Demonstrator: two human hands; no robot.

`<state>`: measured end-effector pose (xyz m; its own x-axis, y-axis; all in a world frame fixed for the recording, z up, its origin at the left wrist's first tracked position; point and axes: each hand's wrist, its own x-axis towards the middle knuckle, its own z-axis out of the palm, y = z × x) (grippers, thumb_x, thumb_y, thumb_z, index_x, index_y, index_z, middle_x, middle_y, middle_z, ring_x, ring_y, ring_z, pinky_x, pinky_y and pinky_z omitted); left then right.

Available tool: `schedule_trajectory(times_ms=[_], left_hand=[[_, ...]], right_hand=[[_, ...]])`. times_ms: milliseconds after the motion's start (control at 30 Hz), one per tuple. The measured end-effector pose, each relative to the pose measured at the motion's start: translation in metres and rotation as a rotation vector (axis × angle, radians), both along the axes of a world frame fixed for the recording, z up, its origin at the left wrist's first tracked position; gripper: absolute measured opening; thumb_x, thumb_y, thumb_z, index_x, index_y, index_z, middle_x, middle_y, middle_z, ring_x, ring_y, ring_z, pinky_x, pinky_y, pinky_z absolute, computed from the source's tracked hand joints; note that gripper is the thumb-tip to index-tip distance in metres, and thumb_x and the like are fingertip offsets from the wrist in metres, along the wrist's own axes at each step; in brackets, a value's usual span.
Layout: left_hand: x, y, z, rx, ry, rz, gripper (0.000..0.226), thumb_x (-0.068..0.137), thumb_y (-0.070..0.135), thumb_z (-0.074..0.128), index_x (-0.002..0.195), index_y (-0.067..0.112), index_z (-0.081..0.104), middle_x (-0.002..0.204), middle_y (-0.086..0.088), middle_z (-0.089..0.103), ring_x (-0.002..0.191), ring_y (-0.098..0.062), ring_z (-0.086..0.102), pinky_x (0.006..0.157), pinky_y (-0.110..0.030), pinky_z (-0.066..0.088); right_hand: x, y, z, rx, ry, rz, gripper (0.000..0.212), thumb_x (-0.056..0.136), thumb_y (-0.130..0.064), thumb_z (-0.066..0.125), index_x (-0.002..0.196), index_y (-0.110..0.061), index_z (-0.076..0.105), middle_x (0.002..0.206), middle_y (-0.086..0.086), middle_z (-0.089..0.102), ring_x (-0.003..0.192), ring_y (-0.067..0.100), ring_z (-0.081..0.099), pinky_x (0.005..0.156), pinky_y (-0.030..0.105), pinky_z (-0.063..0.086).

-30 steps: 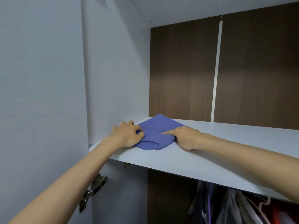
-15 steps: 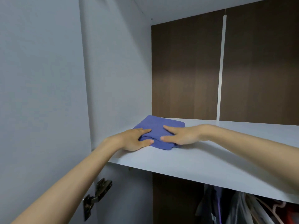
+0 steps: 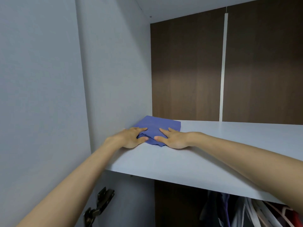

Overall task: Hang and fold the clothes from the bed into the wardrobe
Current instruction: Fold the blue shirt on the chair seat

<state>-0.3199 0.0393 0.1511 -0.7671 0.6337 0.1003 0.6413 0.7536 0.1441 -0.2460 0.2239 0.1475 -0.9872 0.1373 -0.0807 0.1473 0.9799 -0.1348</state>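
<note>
The folded blue cloth (image 3: pixel 161 126) lies on the wardrobe shelf (image 3: pixel 188 161) near its back left corner, its left side by the side wall (image 3: pixel 114 71); the left hand (image 3: pixel 129 138) and right hand (image 3: pixel 174 140) lie flattish, fingers straight on top, thumbs against its near edge, gripping nothing; push evenly and press lightly so the layers stay stacked; it seems to run lengthwise front to back, its rumpled end facing the shelf's front edge.
</note>
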Motion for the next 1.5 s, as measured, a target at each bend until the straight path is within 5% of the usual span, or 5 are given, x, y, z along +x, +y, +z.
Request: schedule_trajectory(times_ms=[267, 500, 733, 1000, 1500], left_hand=[[0.044, -0.01, 0.014, 0.038, 0.17, 0.022, 0.055, 0.101, 0.05, 0.029, 0.152, 0.034, 0.018, 0.158, 0.005, 0.023, 0.141, -0.021, 0.03, 0.115, -0.048, 0.019], [0.136, -0.023, 0.019, 0.334, 0.38, 0.018, 0.045, 0.1, 0.039, 0.041, 0.144, 0.034, 0.039, 0.142, 0.004, 0.05, 0.124, -0.022, 0.049, 0.094, -0.035, 0.045], [0.227, -0.045, -0.013, 0.609, 0.37, 0.008, 0.035, 0.097, 0.036, 0.047, 0.131, 0.034, 0.055, 0.128, 0.015, 0.06, 0.118, -0.013, 0.054, 0.093, -0.033, 0.045], [0.285, -0.067, -0.038, 0.544, 0.364, -0.051, 0.036, 0.096, 0.042, 0.046, 0.131, 0.037, 0.053, 0.128, 0.015, 0.059, 0.115, -0.011, 0.055, 0.086, -0.032, 0.045], [0.414, -0.096, -0.15, 0.248, 0.066, -0.61, 0.047, 0.097, 0.04, 0.047, 0.144, 0.034, 0.038, 0.13, 0.004, 0.057, 0.113, -0.02, 0.058, 0.082, -0.034, 0.046]], right_hand=[[0.049, -0.003, 0.027, 0.089, 0.176, 0.043, 0.067, 0.099, -0.055, 0.03, 0.154, -0.021, 0.01, 0.161, 0.003, 0.013, 0.148, 0.022, 0.014, 0.118, 0.041, 0.018], [0.136, -0.017, 0.039, 0.035, 0.566, 0.09, 0.035, 0.096, -0.034, 0.047, 0.13, -0.033, 0.055, 0.133, -0.006, 0.057, 0.116, 0.021, 0.054, 0.082, 0.033, 0.042], [0.221, -0.035, 0.006, -0.082, 0.828, 0.119, 0.026, 0.095, -0.032, 0.05, 0.119, -0.034, 0.061, 0.11, -0.016, 0.065, 0.094, 0.008, 0.057, 0.077, 0.032, 0.048], [0.303, -0.062, -0.03, -0.129, 0.789, 0.033, 0.024, 0.095, -0.031, 0.053, 0.117, -0.032, 0.063, 0.098, -0.014, 0.064, 0.077, 0.001, 0.056, 0.068, 0.023, 0.043], [0.512, -0.172, -0.156, 0.028, 0.486, -0.562, 0.031, 0.093, -0.031, 0.051, 0.123, -0.035, 0.057, 0.118, -0.011, 0.062, 0.105, 0.017, 0.059, 0.075, 0.03, 0.042]])
